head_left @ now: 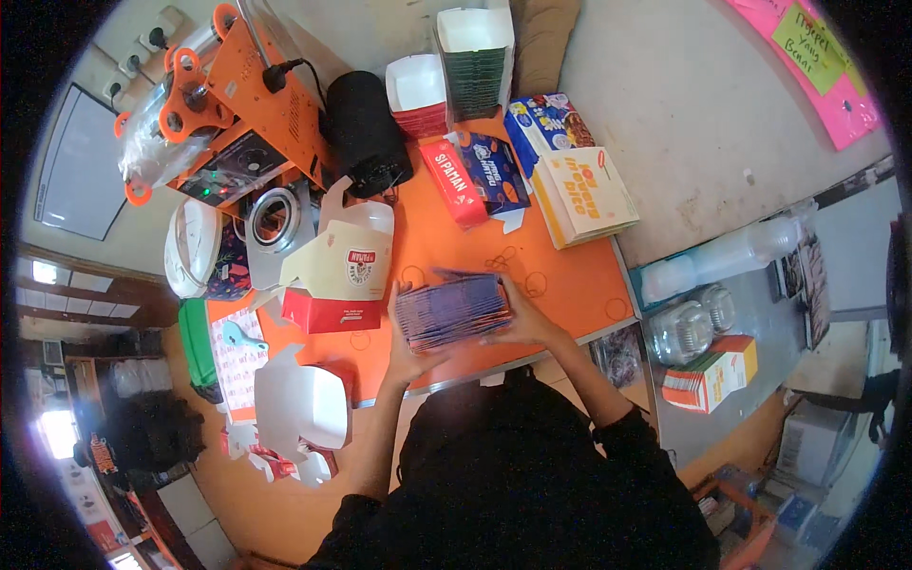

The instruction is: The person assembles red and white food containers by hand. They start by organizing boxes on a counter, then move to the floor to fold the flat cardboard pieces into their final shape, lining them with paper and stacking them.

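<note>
We note the left hand (408, 359) and right hand (525, 321) part-curled, gripping a layered blue-purple stack (454, 313); white-lined green boxes (477, 81) stand nested beyond.

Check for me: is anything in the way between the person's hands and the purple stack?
Nothing visible is. The left hand and right hand already hold the purple stack from either side. The loose rubber bands nearby lie beyond it on the orange table, not between.

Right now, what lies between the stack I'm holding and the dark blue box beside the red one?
Loose rubber bands on the orange tabletop, as the head view shows.
</note>
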A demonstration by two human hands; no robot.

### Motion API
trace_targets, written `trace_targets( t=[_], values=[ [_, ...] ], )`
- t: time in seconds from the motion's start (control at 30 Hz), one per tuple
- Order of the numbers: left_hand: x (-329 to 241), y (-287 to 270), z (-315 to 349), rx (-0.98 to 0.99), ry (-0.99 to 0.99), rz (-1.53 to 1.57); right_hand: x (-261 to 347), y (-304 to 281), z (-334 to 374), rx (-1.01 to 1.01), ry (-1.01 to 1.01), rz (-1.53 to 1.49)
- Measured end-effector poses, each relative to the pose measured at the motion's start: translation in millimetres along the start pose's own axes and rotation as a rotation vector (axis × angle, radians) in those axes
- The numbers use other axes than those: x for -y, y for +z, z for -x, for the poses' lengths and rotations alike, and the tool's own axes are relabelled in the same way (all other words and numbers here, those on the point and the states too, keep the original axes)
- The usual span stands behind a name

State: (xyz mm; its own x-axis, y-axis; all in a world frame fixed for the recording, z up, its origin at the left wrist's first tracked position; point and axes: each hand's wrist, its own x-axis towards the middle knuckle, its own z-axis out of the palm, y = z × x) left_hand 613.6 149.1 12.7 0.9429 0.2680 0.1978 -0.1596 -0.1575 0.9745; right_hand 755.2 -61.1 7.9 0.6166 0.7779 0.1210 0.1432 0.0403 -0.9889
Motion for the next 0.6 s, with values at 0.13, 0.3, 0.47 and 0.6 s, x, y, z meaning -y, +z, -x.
trace_targets(
  t=[0.13, 0.3, 0.47, 0.6],
  values=[
    [7, 1, 1, 0.129, -0.013, 0.041, -44, 7, 5, 0.073, 0.067, -0.217],
    [80, -23, 0, 0.176, -0.167, -0.014, -95, 10, 9, -0.026, -0.011, -0.074],
    [101, -36, 20, 0.142, -0.181, -0.118, -97, 18, 30, -0.029, 0.14, -0.112],
    [35, -1, 9, 0.21, -0.648, 0.473, 10, -8, 67, 0.065, 0.348, -0.155]
  ],
)
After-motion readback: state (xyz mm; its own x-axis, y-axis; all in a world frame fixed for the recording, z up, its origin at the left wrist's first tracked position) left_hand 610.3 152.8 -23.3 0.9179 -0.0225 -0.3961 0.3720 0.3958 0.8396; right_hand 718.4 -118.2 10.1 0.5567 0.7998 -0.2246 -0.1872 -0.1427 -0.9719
